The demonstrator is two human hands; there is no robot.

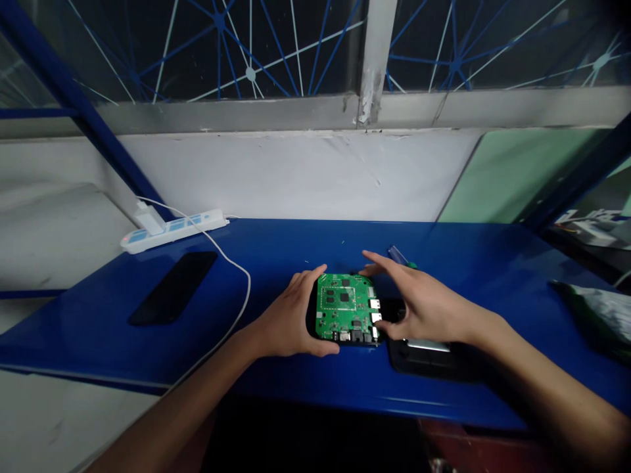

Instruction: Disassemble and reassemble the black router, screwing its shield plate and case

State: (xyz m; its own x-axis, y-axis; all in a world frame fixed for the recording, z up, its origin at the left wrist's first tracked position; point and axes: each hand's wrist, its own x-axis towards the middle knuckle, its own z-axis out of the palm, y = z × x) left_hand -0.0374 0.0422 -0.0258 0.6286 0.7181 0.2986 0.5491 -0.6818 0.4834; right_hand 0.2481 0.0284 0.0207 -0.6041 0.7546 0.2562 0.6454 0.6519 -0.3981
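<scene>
- The green board (338,320) is between the two hands, over the middle of the bench (280,246). I can't tell if it rests on the bench or is held just above it.
- The left hand (290,312) grips the board's left side, with its thumb at the near edge and its fingers at the far corner.
- The right hand (428,299) grips the other side, thumb by the metal ports (375,318), pointing finger sticking out.
- The board's top is bare, so I think the thing is partly open. No cover is on top yet.
- A flat black piece (411,362) lies apart, partly under the right hand, with a shiny silver strip (428,345).
- The board is nearly square with round corners, and bumpy with little dark chips (344,297).
- The ports look boxy and shiny.
- The bench is smooth, blue and a bit glossy.
</scene>
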